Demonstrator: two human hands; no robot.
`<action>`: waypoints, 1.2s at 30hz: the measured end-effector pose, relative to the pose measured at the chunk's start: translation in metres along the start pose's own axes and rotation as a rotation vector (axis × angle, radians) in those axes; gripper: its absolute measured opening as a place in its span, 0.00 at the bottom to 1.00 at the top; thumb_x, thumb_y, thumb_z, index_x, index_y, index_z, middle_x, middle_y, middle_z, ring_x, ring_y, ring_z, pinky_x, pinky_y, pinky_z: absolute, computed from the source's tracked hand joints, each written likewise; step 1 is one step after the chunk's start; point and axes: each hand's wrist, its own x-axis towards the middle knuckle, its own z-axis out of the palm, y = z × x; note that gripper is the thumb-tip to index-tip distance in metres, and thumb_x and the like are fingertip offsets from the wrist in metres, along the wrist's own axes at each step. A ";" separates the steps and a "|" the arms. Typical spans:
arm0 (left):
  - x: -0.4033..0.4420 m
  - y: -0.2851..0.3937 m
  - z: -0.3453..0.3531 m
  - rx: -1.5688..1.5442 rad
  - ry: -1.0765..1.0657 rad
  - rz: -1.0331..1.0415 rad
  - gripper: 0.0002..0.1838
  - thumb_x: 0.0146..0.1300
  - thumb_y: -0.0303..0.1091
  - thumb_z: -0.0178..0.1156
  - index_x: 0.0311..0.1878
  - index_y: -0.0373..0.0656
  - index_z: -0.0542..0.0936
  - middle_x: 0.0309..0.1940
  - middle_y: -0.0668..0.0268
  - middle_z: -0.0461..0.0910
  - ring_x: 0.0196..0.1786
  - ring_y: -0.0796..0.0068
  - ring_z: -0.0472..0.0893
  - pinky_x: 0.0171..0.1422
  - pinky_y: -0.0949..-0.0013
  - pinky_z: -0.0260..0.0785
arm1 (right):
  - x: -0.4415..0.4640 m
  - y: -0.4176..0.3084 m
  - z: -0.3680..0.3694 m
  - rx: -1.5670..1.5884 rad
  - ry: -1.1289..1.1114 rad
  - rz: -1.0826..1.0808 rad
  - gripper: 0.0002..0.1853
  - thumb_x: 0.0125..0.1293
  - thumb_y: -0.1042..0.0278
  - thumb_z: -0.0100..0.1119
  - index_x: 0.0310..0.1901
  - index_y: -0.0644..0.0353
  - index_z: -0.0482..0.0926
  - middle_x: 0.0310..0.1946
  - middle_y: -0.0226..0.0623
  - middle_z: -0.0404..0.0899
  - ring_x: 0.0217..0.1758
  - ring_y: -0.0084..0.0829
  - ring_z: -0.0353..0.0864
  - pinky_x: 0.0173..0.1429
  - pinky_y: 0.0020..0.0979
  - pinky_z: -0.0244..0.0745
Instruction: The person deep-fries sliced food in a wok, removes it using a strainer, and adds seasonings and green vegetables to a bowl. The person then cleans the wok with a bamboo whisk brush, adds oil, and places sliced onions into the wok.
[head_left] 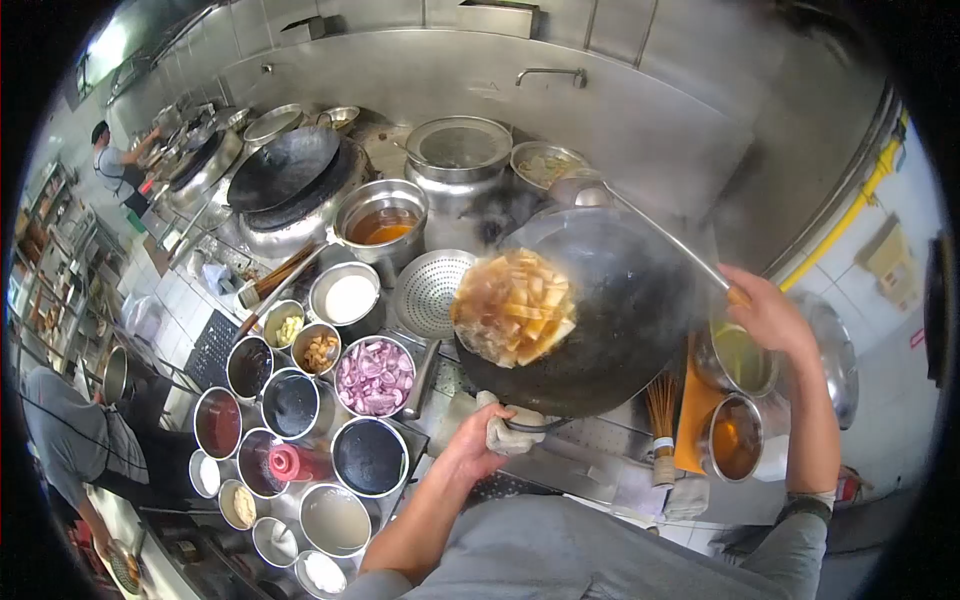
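My left hand (478,442) is closed around a folded cloth (514,431) on the handle of a large black wok (615,330). The wok is tilted, and pale, flat-cut pieces in brown sauce (518,308) lie bunched toward its left side, with steam rising. In my right hand (768,308) is the wooden-tipped end of a long metal ladle (668,238). Its bowl is at the wok's far rim; I cannot tell whether the two touch. Left of the wok sits a perforated strainer (432,292).
Several seasoning pots stand at left, among them chopped purple onions (375,376) and a red squeeze bottle (292,462). A pot of orange liquid (382,228) is behind. Bamboo brushes (661,420) and an amber-liquid pot (736,437) are at right. Two other people work at left.
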 end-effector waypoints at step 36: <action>0.043 0.028 -0.026 -0.368 -0.448 -0.061 0.24 0.57 0.41 0.57 0.53 0.34 0.76 0.48 0.52 0.81 0.43 0.55 0.83 0.38 0.65 0.79 | 0.094 -0.202 -0.121 -0.659 -0.005 -0.077 0.29 0.55 0.74 0.62 0.62 0.59 0.74 0.53 0.50 0.80 0.58 0.51 0.78 0.62 0.41 0.73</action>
